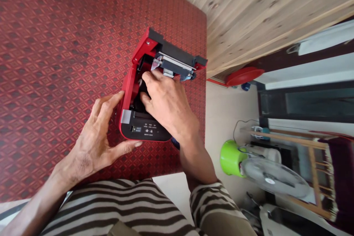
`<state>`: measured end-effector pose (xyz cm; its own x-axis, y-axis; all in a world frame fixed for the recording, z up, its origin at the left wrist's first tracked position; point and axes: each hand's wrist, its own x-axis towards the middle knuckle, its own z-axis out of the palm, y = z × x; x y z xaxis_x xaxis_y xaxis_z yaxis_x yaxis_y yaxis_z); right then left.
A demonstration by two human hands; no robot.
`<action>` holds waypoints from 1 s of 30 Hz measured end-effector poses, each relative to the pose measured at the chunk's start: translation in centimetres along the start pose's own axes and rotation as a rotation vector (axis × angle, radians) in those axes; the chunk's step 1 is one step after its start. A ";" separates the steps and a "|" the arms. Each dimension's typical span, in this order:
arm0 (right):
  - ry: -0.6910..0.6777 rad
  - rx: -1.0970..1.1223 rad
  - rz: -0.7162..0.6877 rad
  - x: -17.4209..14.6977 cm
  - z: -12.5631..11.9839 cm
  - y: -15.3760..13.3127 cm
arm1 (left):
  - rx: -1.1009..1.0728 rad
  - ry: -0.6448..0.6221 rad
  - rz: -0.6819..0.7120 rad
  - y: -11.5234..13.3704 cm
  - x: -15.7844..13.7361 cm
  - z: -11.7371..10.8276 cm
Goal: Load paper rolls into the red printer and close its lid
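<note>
A small red and black printer [149, 132], seemingly a label printer, sits on the table with its lid [177, 52] raised at the far side. My left hand [96, 132] braces the body: its fingertips touch the red left wall, and its thumb lies along the front edge. Inside the black compartment is my right hand [168, 103], fingers curled and thumb bent toward them. The fingertips are hidden, so what they hold, if anything, does not show. A pale sticker [126, 116] marks the front left corner, beside small white print on the panel.
A red patterned cloth [61, 44] covers the table, which meets a wood-plank wall [249, 14]. On the floor to the right stand a green bucket [230, 157], a fan [273, 179] and a wooden rack [313, 169]. A red basin [243, 76] lies beyond the table edge.
</note>
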<state>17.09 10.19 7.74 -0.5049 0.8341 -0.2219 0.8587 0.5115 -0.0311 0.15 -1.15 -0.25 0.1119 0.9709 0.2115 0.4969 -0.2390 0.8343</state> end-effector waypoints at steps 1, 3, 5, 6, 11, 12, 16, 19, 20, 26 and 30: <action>0.001 -0.003 0.011 0.0 0.0 -0.1 | -0.005 0.000 -0.007 0.0 0.0 0.0; -0.007 -0.007 0.023 0.1 -0.1 -0.2 | -0.003 -0.004 -0.009 -0.1 0.1 0.0; -0.021 -0.008 0.015 0.0 -0.1 -0.2 | 0.013 -0.003 -0.002 -0.1 0.2 0.0; -0.027 -0.008 0.010 0.0 -0.2 -0.1 | 0.020 0.000 0.003 -0.1 0.2 0.0; -0.046 0.004 0.024 0.0 -0.2 0.1 | 0.016 -0.018 -0.011 -0.2 0.3 -0.1; -0.044 0.008 0.019 0.0 -0.3 0.1 | 0.018 -0.019 -0.013 -0.2 0.3 -0.2; -0.042 0.038 -0.013 -0.1 -0.4 0.5 | 0.029 -0.017 -0.010 -0.2 0.3 -0.2; -0.044 0.076 -0.055 -0.5 -0.5 0.9 | 0.022 -0.029 -0.008 -0.2 0.3 -0.1; -0.039 0.084 -0.064 -0.7 -0.5 1.0 | 0.017 -0.027 -0.012 -0.2 0.3 -0.1; 0.010 0.095 -0.052 -1.5 -0.3 1.0 | 0.019 -0.018 -0.012 -0.3 0.2 0.0; 0.025 0.077 -0.010 -1.4 -0.2 0.7 | 0.051 -0.004 0.004 -0.4 0.1 0.1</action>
<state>18.35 9.42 8.19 -0.5146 0.8344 -0.1972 0.8574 0.5032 -0.1082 0.02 -0.93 -0.59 0.1170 0.9701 0.2126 0.5401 -0.2418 0.8061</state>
